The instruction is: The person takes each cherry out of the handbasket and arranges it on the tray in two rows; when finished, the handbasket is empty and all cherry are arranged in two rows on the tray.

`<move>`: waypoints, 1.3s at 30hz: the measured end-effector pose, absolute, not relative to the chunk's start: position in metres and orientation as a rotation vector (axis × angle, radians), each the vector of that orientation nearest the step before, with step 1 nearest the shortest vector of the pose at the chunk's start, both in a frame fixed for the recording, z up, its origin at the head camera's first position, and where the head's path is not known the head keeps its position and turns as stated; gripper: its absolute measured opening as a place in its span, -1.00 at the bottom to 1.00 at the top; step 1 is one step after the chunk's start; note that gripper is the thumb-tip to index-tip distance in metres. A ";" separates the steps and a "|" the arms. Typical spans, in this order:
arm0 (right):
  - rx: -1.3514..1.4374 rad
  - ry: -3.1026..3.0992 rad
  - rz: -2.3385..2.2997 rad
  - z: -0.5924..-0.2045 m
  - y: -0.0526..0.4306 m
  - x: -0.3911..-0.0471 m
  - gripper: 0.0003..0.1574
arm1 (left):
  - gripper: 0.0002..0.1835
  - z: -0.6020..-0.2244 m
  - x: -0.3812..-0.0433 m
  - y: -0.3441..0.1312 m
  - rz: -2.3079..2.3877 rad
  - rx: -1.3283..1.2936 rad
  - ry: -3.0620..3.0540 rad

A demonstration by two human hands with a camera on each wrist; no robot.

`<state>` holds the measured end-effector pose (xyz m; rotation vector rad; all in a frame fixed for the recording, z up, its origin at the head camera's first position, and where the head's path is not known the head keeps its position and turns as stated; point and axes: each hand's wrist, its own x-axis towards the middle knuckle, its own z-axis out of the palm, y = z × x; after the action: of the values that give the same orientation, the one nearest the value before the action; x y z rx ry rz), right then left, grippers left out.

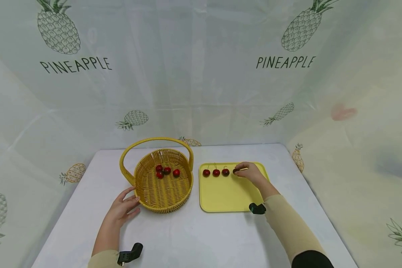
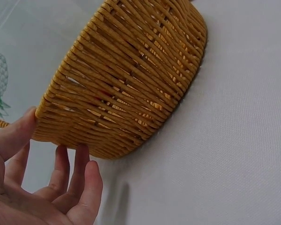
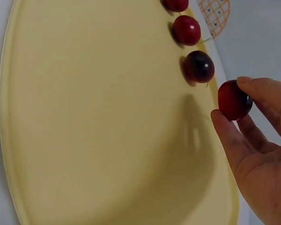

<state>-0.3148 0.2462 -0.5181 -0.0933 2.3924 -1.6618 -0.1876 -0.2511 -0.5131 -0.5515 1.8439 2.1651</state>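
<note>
My right hand (image 1: 251, 174) pinches a dark red cherry (image 3: 234, 100) between thumb and fingers at the far right part of the yellow tray (image 1: 227, 193). Three cherries sit in a row along the tray's far side; the nearest to my hand is a dark one (image 3: 199, 66). At the left, my left hand (image 1: 122, 208) touches the near-left side of a yellow woven basket (image 1: 164, 190). One digit meets its rim in the left wrist view, with the other fingers spread at the outer wall. Several red cherries (image 1: 166, 171) lie inside the basket.
The basket's tall arched handle (image 1: 157, 139) rises above its far side. Basket and tray stand side by side on a white-covered table (image 1: 187, 238), a narrow gap between them. Behind the table hangs a pale cloth (image 1: 187, 74) printed with pineapples.
</note>
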 end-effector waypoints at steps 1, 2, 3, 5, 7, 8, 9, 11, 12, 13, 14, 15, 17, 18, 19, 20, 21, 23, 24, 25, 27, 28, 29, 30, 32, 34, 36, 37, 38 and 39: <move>-0.081 2.403 -1.658 -0.519 0.246 -0.315 -0.65 | -0.28 -0.513 -0.187 -0.251 2.166 -0.551 1.846; -0.075 2.413 -1.652 -0.520 0.246 -0.316 -0.64 | -0.28 -0.513 -0.187 -0.251 2.165 -0.551 1.848; -0.072 2.421 -1.649 -0.521 0.246 -0.317 -0.63 | -0.28 -0.513 -0.188 -0.251 2.165 -0.551 1.850; -0.042 2.451 -1.632 -0.524 0.246 -0.319 -0.62 | -0.28 -0.513 -0.188 -0.250 2.163 -0.552 1.852; -0.025 2.479 -1.610 -0.526 0.246 -0.321 -0.61 | -0.28 -0.512 -0.188 -0.250 2.163 -0.555 1.853; -0.021 2.490 -1.597 -0.528 0.246 -0.322 -0.60 | -0.28 -0.512 -0.188 -0.250 2.162 -0.555 1.853; -0.011 2.500 -1.585 -0.529 0.246 -0.323 -0.60 | -0.28 -0.512 -0.188 -0.250 2.162 -0.557 1.853; 0.012 2.511 -1.566 -0.531 0.245 -0.325 -0.60 | -0.28 -0.512 -0.188 -0.250 2.158 -0.562 1.857; 0.024 2.511 -1.561 -0.532 0.245 -0.326 -0.61 | -0.27 -0.512 -0.188 -0.250 2.156 -0.558 1.857; 0.032 2.514 -1.553 -0.533 0.244 -0.326 -0.60 | -0.27 -0.512 -0.187 -0.250 2.154 -0.557 1.859; 0.041 2.516 -1.544 -0.534 0.244 -0.327 -0.61 | -0.27 -0.512 -0.187 -0.250 2.151 -0.555 1.860; 0.055 2.518 -1.542 -0.535 0.244 -0.328 -0.61 | -0.27 -0.512 -0.187 -0.250 2.152 -0.559 1.861; 0.068 2.528 -1.532 -0.537 0.243 -0.330 -0.61 | -0.27 -0.511 -0.187 -0.249 2.152 -0.561 1.861; 0.064 2.532 -1.529 -0.538 0.243 -0.330 -0.61 | -0.27 -0.511 -0.187 -0.249 2.152 -0.562 1.860; 0.059 2.539 -1.522 -0.539 0.243 -0.331 -0.60 | -0.27 -0.511 -0.188 -0.249 2.154 -0.566 1.860; 0.059 2.543 -1.517 -0.540 0.243 -0.332 -0.60 | -0.27 -0.511 -0.187 -0.249 2.153 -0.567 1.860; 0.057 2.547 -1.513 -0.541 0.243 -0.333 -0.59 | -0.27 -0.512 -0.188 -0.249 2.155 -0.570 1.859; 0.046 2.557 -1.491 -0.542 0.243 -0.334 -0.59 | -0.27 -0.512 -0.188 -0.249 2.156 -0.569 1.859; 0.043 2.561 -1.478 -0.543 0.243 -0.334 -0.60 | -0.27 -0.512 -0.188 -0.249 2.155 -0.568 1.858; 0.048 2.569 -1.461 -0.544 0.243 -0.335 -0.60 | -0.27 -0.513 -0.188 -0.249 2.157 -0.573 1.857; 0.047 2.582 -1.427 -0.545 0.243 -0.336 -0.62 | -0.27 -0.514 -0.188 -0.249 2.162 -0.576 1.853; 0.040 2.590 -1.407 -0.545 0.243 -0.336 -0.62 | -0.27 -0.514 -0.188 -0.249 2.164 -0.577 1.851; 0.032 2.599 -1.391 -0.545 0.243 -0.336 -0.63 | -0.27 -0.514 -0.188 -0.249 2.165 -0.578 1.850; 0.025 2.610 -1.376 -0.544 0.243 -0.336 -0.63 | -0.28 -0.515 -0.188 -0.249 2.166 -0.575 1.847; 0.007 2.624 -1.355 -0.544 0.243 -0.337 -0.63 | -0.28 -0.515 -0.188 -0.249 2.169 -0.568 1.843; -0.003 2.635 -1.338 -0.545 0.243 -0.337 -0.63 | -0.29 -0.515 -0.188 -0.249 2.169 -0.573 1.842; -0.007 2.638 -1.329 -0.545 0.243 -0.338 -0.63 | -0.30 -0.515 -0.188 -0.249 2.167 -0.575 1.842; -0.008 2.639 -1.324 -0.545 0.243 -0.338 -0.63 | -0.30 -0.515 -0.189 -0.249 2.166 -0.575 1.843; -0.014 2.640 -1.317 -0.545 0.243 -0.338 -0.63 | -0.30 -0.514 -0.189 -0.249 2.165 -0.575 1.844; -0.012 2.638 -1.314 -0.545 0.243 -0.338 -0.63 | -0.30 -0.514 -0.189 -0.249 2.163 -0.575 1.848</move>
<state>-0.3385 0.2433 -0.5453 -0.0116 2.6385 -1.3138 -0.1886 -0.2487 -0.5143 -0.5746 1.8475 2.1635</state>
